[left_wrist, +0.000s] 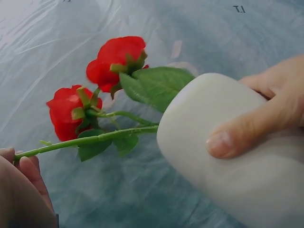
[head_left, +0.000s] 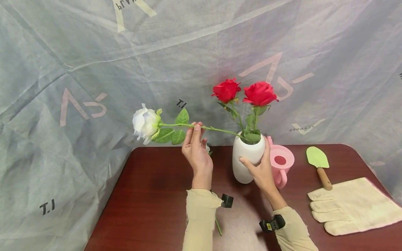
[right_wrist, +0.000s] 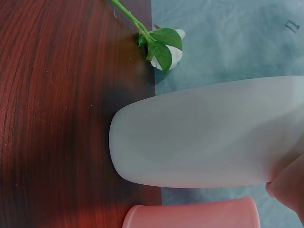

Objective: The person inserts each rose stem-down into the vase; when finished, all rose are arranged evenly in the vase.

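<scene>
L hand point(head_left: 198, 155) pinches the green stem of a white rose point(head_left: 145, 122) betw. thumb & fingertips, approx. midway along. Rose is held nearly horiz., bloom out to the L, w/ leaves betw. bloom & fingers. Stem runs R to the mouth of a white vase point(head_left: 243, 162); its lower end is hidden there, so can't tell how deep it goes.

R hand point(head_left: 261, 170) grips the vase on its R side, thumb across the front, other fingers mostly out of sight behind. Can't tell if the base touches the tabletop point(head_left: 150, 195).

Two red roses point(head_left: 259, 94) stand in the vase, blooms up, leaves at the rim. Pink watering can point(head_left: 284, 157) just beside the vase, R side, partly behind R hand. A 2nd white rose point(right_wrist: 164, 50) lies on the tabletop, mostly behind L arm in the head view.

Far R: green trowel point(head_left: 318, 157) w/ wooden handle, handle end at a cream work glove point(head_left: 355, 205) lying flat. Grey sheeting point(head_left: 110, 76) w/ printed letters hangs behind.
</scene>
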`<act>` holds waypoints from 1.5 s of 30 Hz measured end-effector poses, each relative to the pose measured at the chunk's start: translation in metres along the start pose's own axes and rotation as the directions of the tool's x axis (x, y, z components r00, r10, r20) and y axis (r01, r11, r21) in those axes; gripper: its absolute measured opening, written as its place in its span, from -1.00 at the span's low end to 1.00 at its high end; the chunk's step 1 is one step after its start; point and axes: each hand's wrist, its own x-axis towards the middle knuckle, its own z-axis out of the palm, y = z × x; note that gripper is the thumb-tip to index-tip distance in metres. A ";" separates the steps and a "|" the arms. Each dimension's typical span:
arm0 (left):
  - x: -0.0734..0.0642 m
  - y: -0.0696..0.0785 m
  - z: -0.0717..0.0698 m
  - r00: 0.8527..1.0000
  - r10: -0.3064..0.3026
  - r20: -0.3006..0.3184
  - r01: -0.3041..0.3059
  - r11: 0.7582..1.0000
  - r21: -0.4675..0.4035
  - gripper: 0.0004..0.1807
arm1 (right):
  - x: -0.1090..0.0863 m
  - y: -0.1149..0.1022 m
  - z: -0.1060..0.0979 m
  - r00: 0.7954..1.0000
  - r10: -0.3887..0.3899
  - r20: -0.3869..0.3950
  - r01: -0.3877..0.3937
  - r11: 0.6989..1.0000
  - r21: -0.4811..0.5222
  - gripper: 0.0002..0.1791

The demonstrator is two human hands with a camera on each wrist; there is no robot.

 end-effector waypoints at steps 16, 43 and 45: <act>-0.012 -0.026 0.011 0.990 -0.054 0.134 0.034 0.988 0.152 -0.77 | 0.000 0.001 0.002 1.000 -0.017 0.003 0.017 1.000 0.003 0.08; -0.015 -0.034 0.025 0.948 -0.035 0.318 -0.125 0.874 0.469 -0.85 | 0.000 0.000 0.000 1.000 0.002 0.001 -0.002 0.999 -0.050 0.10; -0.011 -0.042 0.021 0.947 -0.034 0.320 -0.129 0.871 0.474 -0.84 | 0.000 0.000 0.000 1.000 0.004 0.003 -0.004 0.999 -0.050 0.10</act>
